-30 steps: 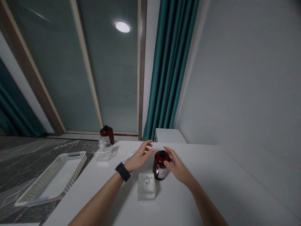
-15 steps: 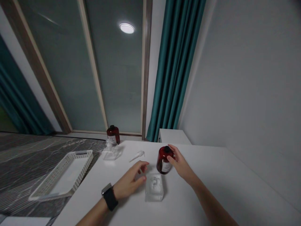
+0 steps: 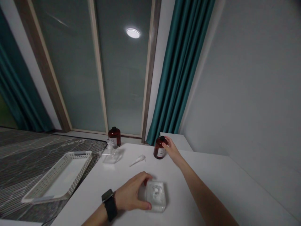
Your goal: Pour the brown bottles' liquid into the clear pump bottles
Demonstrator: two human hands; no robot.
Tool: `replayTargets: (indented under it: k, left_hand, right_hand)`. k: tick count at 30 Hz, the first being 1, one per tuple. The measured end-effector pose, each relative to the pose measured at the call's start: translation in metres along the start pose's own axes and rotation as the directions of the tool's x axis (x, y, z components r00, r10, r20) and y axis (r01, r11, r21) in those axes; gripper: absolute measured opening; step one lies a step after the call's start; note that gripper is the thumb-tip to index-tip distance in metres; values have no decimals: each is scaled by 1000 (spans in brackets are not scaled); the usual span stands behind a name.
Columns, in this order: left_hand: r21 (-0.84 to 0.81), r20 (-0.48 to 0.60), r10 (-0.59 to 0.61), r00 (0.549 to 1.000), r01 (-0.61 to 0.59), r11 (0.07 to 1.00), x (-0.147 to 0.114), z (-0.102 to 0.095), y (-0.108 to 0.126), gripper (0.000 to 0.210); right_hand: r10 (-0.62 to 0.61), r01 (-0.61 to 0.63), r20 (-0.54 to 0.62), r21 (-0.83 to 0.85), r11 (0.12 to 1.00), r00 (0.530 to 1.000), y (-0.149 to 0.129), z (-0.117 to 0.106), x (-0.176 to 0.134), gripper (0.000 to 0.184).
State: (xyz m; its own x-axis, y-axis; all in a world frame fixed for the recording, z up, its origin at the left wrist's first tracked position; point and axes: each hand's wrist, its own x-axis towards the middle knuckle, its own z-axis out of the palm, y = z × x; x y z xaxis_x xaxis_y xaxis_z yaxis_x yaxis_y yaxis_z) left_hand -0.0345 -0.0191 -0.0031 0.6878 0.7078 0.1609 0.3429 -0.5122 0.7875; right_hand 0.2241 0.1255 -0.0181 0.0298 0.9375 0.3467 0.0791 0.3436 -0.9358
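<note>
A dark red-brown bottle (image 3: 160,148) with a white label and black neck stands upright toward the table's back. My right hand (image 3: 171,148) is closed round its upper right side. Nearer to me is a clear, square-sided container (image 3: 156,197) with a round opening on top. My left hand (image 3: 134,192), wearing a black watch, curves at its left side with thumb and fingers apart. The fingertips are at the container's left corners; whether they press on it I cannot tell. A white pump head with its tube (image 3: 138,160) lies between the hands, farther back.
A second red-brown bottle (image 3: 114,136) stands at the table's far left corner, behind another clear container with a pump (image 3: 110,155). Left of the white table (image 3: 202,185), a white perforated basket (image 3: 60,177) sits lower down. A white cabinet (image 3: 176,142) stands beyond the back edge.
My right hand and the red-brown bottle have moved back, away from the clear container. My left hand has come closer to the container, its thumb now lower and spread from the fingers.
</note>
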Motion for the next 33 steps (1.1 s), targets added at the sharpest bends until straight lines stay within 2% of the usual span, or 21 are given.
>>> replayTargets:
  k: [7, 11, 15, 18, 21, 23, 25, 26, 29, 31, 33]
  left_hand:
    - [31, 3, -28, 1000, 28, 999, 1, -1, 7, 55]
    - [44, -3, -30, 1000, 31, 999, 0, -1, 9, 55]
    - [4, -39, 66, 997, -66, 998, 0, -3, 8, 49]
    - [29, -201, 74, 977, -70, 997, 1, -12, 2, 33]
    - [228, -455, 0, 890, 116, 967, 2, -25, -11, 20]
    - [365, -520, 10, 854, 212, 906, 2, -32, -22, 16]
    - [453, -538, 18, 842, 271, 849, 2, -36, -31, 16]
    - [481, -539, 11, 842, 297, 825, 3, -36, -35, 19]
    - [509, -530, -55, 846, 369, 778, 5, -32, -42, 26]
    - [521, -505, -91, 858, 387, 761, 6, -29, -45, 25]
    - [517, -498, -101, 861, 389, 763, 6, -28, -48, 21]
  right_hand:
    - [-6, 6, -27, -4, 1000, 1000, 7, 3, 11, 57]
    - [-19, 17, -53, -32, 999, 998, 4, 4, 10, 53]
    - [-36, 27, -91, -91, 995, 995, -4, -1, 11, 52]
    - [-82, 48, -197, -171, 984, 977, -14, -6, 4, 52]
    - [-171, 104, -264, -251, 962, 949, -28, -4, -13, 42]
    - [-218, 159, -187, -287, 945, 958, -39, 5, -28, 34]
    - [-230, 220, 1, -305, 927, 973, -48, 20, -41, 28]
    - [-227, 254, 122, -308, 917, 966, -51, 29, -46, 24]
    - [-228, 365, 399, -309, 878, 888, -52, 56, -53, 21]
    - [-226, 416, 497, -312, 854, 838, -46, 70, -52, 29]
    - [-210, 441, 551, -326, 836, 807, -35, 80, -48, 40]
